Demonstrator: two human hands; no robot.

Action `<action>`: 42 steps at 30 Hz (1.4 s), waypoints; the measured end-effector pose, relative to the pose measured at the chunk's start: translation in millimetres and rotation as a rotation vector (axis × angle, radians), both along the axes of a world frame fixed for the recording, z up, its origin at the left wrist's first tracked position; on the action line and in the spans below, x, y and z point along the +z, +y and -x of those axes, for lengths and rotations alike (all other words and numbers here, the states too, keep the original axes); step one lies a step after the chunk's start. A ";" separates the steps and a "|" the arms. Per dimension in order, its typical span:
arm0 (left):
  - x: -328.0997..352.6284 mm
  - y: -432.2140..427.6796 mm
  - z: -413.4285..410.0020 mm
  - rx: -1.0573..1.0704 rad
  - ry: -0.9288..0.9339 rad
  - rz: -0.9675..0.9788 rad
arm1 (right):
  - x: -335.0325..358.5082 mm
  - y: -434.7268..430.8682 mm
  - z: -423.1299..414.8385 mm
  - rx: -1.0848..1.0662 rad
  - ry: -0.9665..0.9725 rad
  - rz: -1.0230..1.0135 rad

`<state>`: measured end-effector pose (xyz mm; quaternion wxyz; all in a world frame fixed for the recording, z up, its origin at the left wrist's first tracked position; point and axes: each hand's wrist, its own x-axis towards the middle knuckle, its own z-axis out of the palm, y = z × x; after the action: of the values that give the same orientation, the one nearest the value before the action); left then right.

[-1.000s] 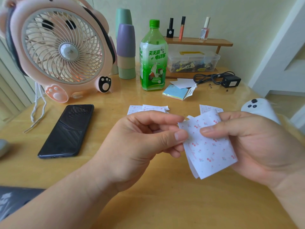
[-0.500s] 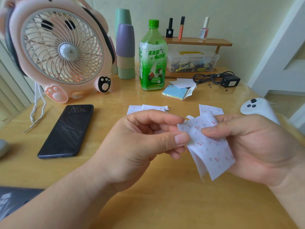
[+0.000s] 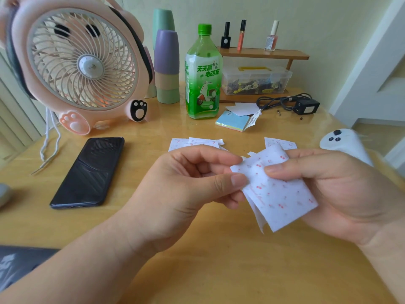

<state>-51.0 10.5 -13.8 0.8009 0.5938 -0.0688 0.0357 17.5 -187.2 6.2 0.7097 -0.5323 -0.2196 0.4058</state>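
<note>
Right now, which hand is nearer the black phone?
Left. The left hand pinches the paper just right of the phone; the right hand holds its far side.

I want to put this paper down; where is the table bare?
Bare table: the near edge below the left hand, right hand and paper; also between phone and scraps. Crowded at the back: bottle, note pad, charger.

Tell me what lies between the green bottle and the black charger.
In the head view, a pastel sticky-note pad and a white paper slip lie there, plus the coiled black cable.
</note>
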 end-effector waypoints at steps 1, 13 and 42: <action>-0.2 -0.6 -0.3 0.014 0.017 0.002 | -0.1 0.5 0.7 -0.044 -0.016 0.031; -5.2 -2.0 -0.6 0.240 -0.003 -0.126 | -1.2 2.0 2.1 -0.185 -0.109 0.230; -4.7 -4.1 7.0 0.350 -0.123 -0.544 | -5.1 -10.1 -2.0 -0.478 -0.925 0.329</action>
<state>-58.0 6.4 -18.5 0.5890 0.7854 -0.0209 0.1890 19.5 -197.3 1.1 0.5189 -0.7943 -0.3155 -0.0144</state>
